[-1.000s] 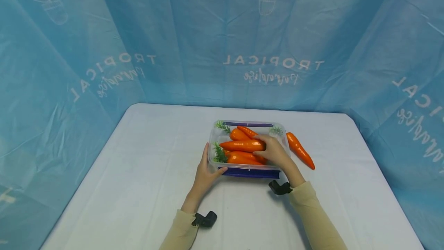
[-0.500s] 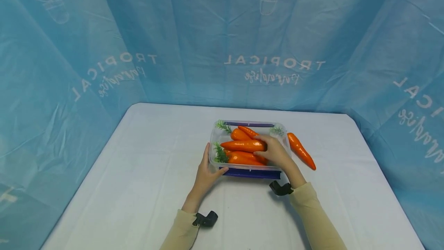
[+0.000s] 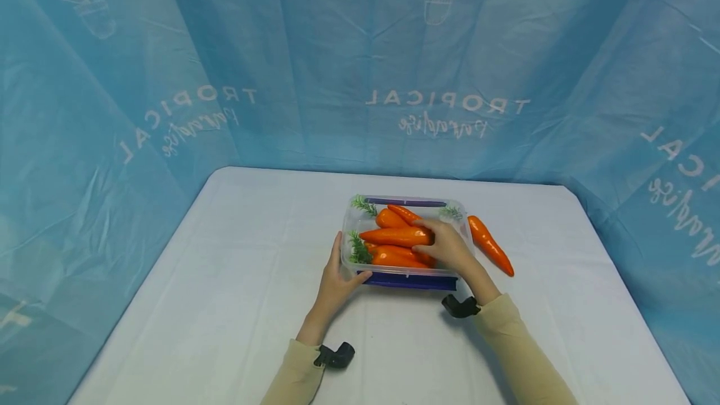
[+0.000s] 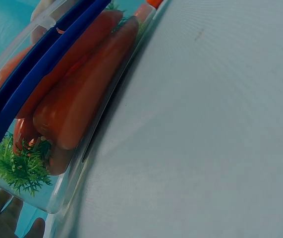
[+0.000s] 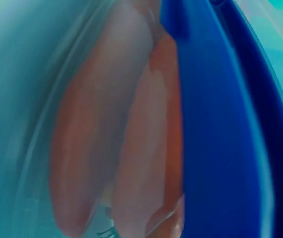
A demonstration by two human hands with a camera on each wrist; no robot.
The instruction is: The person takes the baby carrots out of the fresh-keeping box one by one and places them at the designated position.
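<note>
A clear plastic food container (image 3: 344, 249) with blue clasps (image 3: 407, 280) sits on the white table, holding several orange carrots and green leafy tops (image 3: 360, 250). My left hand (image 3: 332, 286) grips its front left corner, thumb on the front and fingers along the left side. Inside the container, my right hand (image 3: 448, 245) holds the thick end of a carrot (image 3: 388, 236) that lies across the others and points left. In the left wrist view, carrots (image 4: 84, 89) show through the front wall behind the blue clasp (image 4: 47, 74). The right wrist view does not show the right fingers.
One loose carrot (image 3: 490, 246) lies on the table just right of the container. A blue printed curtain (image 3: 315, 80) hangs behind the table (image 3: 197, 305) and along both sides. Black wrist cameras (image 3: 337, 355) are strapped over the beige sleeves (image 3: 523, 349).
The right forearm has shifted slightly to the right. Both hands keep their places on the container and the carrot, and the whole view has drifted a little.
</note>
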